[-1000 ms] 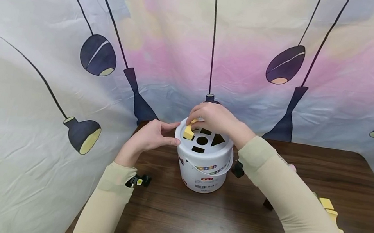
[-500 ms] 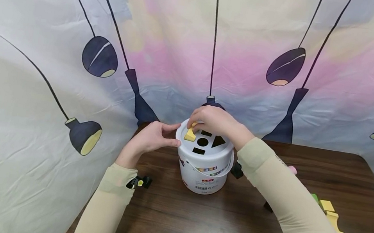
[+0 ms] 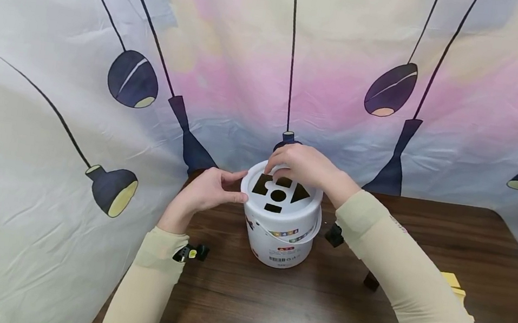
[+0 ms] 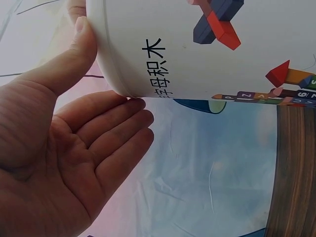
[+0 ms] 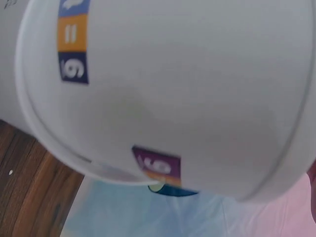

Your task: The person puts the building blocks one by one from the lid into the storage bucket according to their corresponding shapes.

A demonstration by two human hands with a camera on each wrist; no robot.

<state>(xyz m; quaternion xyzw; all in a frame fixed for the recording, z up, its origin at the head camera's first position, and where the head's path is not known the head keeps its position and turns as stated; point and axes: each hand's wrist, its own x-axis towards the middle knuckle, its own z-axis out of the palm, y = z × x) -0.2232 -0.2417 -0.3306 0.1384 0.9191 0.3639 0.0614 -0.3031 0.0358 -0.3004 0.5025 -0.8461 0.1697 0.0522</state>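
Bucket (image 3: 272, 246) stands upright on the table (image 3: 269, 305), its lid (image 3: 291, 192) on top with cut-out holes. The left hand (image 3: 208, 190) braces its upper edge, thumb and straight fingers spread. The right hand (image 3: 305, 163) bends over the lid; whether it pinches anything, I cannot tell. Uneven pressure there could tilt the bucket, should the left hand slip.

Brown table (image 3: 240, 306), white bucket (image 3: 275, 240), yellow blocks (image 3: 451, 279)

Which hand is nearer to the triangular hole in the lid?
Right. The right hand is above the lid, just beyond the triangular hole; the left hand touches the lid's left rim, farther away.
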